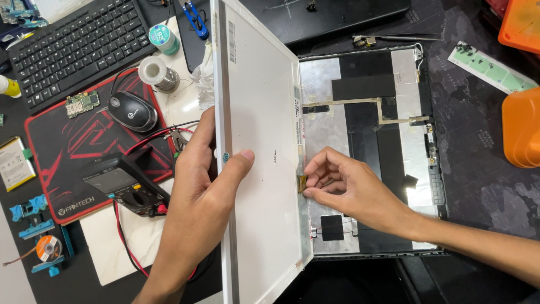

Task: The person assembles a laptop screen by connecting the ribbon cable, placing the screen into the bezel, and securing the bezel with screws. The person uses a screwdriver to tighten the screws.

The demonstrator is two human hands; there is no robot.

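Observation:
My left hand (199, 191) grips the left edge of a white laptop screen panel (261, 112), thumb on its back, holding it tilted up off the lid. My right hand (343, 188) pinches a small gold-coloured cable connector (302, 183) at the panel's right edge. Beneath lies the open laptop lid shell (405, 90) with silver foil, black tape and a thin flat cable (360, 102).
To the left are a black multimeter (121, 186) with red and black leads, a mouse (132, 111) on a red-edged pad, a solder spool (157, 73), a black keyboard (73, 45). Orange containers (522, 129) sit at the right edge; a green strip (495, 70) lies near them.

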